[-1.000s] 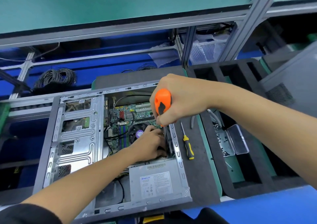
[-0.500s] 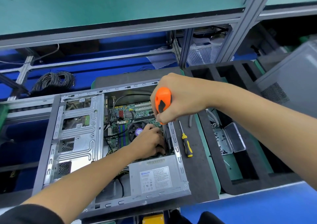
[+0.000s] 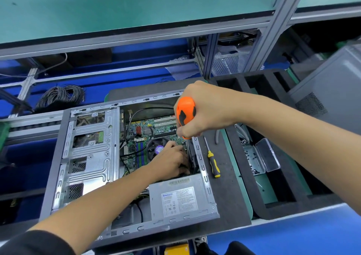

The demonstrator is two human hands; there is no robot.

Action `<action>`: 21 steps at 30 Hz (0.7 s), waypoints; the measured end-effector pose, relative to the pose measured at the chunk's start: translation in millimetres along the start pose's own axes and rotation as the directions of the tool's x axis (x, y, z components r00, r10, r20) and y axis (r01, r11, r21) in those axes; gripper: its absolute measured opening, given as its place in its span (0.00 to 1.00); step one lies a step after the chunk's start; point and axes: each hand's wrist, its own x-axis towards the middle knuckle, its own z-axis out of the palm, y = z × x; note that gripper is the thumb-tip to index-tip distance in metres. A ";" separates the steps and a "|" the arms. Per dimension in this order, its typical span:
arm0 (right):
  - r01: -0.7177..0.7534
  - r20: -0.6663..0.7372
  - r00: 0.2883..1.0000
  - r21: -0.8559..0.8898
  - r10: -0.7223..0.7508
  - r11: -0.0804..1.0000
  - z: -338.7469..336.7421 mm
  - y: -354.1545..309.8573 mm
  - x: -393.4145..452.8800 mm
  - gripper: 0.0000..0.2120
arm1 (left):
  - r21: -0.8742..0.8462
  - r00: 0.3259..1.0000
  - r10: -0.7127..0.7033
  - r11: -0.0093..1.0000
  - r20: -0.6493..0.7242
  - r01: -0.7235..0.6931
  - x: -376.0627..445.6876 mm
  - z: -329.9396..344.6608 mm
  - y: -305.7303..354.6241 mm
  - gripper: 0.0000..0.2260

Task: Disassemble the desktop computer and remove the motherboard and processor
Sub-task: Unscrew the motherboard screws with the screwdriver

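Here, an open steel computer case (image 3: 88, 157) lies flat on a dark foam desk (image 3: 228, 196), its green motherboard (image 3: 156, 127) exposed inside. The right hand (image 3: 203, 110) has its fingers wrapped round a glossy orange screwdriver (image 3: 185, 112) handle; the left hand (image 3: 172, 161), fingers curled, reaches in beside the round black fan (image 3: 154, 147)

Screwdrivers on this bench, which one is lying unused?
The slim yellow-and-black screwdriver lying on the dark mat right of the case; the fat orange-handled screwdriver is gripped upright in the right hand.
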 end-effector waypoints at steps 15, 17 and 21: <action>-0.015 0.023 1.000 -0.049 0.016 0.999 -3.2 -0.5 -2.0 0.06 | -0.037 0.999 -0.031 0.999 -0.022 0.030 0.6 -1.1 1.5 0.10; -0.023 -0.003 1.000 -0.035 0.023 0.999 -3.3 2.7 -2.5 0.07 | -0.115 0.996 -0.084 0.990 0.012 0.084 1.6 -0.4 -1.0 0.06; -0.019 -0.033 0.999 -0.011 0.019 1.000 -0.8 5.9 -3.2 0.09 | -0.285 0.981 -0.186 0.939 0.049 0.192 5.5 -6.3 -3.6 0.05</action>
